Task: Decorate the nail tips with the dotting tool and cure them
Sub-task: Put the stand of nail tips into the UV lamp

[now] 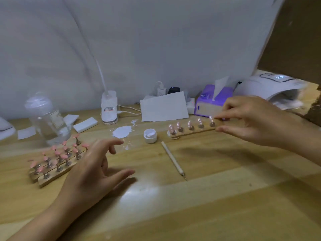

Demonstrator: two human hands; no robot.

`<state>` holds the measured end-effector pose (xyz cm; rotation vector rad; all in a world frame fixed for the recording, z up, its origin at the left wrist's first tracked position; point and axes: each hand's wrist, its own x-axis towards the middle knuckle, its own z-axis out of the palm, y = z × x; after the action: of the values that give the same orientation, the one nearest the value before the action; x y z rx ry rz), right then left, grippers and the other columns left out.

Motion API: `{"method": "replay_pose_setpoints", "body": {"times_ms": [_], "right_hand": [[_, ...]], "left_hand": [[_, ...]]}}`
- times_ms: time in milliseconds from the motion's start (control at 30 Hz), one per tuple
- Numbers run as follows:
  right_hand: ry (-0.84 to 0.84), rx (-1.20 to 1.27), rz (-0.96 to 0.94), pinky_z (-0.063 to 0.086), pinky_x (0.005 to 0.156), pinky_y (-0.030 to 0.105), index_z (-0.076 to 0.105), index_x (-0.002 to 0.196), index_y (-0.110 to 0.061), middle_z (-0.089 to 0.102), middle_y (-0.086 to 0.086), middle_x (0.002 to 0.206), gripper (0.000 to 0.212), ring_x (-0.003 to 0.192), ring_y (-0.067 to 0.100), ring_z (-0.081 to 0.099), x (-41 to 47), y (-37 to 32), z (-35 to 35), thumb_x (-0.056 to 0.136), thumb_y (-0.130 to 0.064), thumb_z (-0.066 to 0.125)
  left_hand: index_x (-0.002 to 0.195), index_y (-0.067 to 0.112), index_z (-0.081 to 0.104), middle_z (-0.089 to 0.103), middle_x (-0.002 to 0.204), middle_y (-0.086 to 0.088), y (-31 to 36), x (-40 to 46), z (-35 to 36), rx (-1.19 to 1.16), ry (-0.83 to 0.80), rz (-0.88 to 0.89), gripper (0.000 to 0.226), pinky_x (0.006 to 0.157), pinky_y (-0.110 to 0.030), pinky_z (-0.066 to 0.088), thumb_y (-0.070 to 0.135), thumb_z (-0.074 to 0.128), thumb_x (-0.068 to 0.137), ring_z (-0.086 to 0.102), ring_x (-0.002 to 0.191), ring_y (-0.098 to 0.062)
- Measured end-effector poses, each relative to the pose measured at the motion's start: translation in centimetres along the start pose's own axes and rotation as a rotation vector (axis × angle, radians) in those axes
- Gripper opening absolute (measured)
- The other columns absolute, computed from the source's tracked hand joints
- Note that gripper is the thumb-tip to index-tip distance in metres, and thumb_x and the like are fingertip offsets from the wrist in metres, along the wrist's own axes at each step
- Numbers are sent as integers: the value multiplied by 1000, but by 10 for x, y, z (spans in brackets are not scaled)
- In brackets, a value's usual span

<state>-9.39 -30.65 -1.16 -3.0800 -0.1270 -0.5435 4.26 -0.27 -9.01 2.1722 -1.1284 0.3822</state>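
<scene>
My right hand (pixel 250 119) pinches the right end of a wooden strip (pixel 191 131) that carries several pink nail tips on metal stands, held just above the table. The strip's left end hangs over a small white lid. The dotting tool (pixel 172 160) lies on the table in front of it, metal tip toward me. A small white gel jar (pixel 150 135) stands open to the left of the strip. My left hand (pixel 93 169) hovers open over the table, right beside more wooden strips (pixel 53 164) with pink nail tips. The white curing lamp (pixel 274 87) sits at the far right.
A white gel smear (pixel 122 131) marks the table behind the jar. A clear bottle (pixel 46 119), white sponge blocks (pixel 85 125), a white desk-lamp base (pixel 109 108), a white card (pixel 164 106) and a purple tissue box (pixel 212 101) line the back. A white backdrop hangs behind.
</scene>
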Motion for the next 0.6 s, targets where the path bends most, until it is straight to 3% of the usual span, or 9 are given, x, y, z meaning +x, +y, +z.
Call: {"method": "replay_pose_setpoints", "body": {"times_ms": [100,200,333,400,600], "right_hand": [[-10,-97,147,27,55,22,75,91,-17,57,-5,72,22,63,14,47,-25,41,-18,73,-28,71],[-98,-199,305,28,56,20,73,90,-30,48,-21,71,23,64,1,45,-47,85,-33,76,-42,61],[-305,-339,491,46,60,34,71,76,-35,51,-11,65,8,65,6,50,-64,136,-51,79,-39,65],[-319,-315,616,49,58,40,70,63,-29,57,-3,59,18,60,15,55,-68,157,-54,79,-35,66],[-183,-250,927,36,50,27,72,78,-4,62,9,69,27,63,21,54,-62,176,-43,83,-30,66]], "left_hand": [[106,47,46,43,84,22,5,2,3,-17,2,80,41,47,-7,33,55,56,67,40,52,3],[107,48,46,44,78,22,1,2,8,-79,-61,121,37,44,-2,28,54,57,73,38,48,6],[110,41,52,48,77,13,-28,0,12,-147,-166,-36,39,37,-4,28,62,53,77,42,43,3],[111,39,53,47,76,13,-46,-3,18,-151,-207,-99,41,36,-3,25,62,53,77,41,41,3],[112,36,57,47,68,16,-70,-2,41,-111,-319,-120,42,35,-4,24,61,52,79,40,37,2]]}}
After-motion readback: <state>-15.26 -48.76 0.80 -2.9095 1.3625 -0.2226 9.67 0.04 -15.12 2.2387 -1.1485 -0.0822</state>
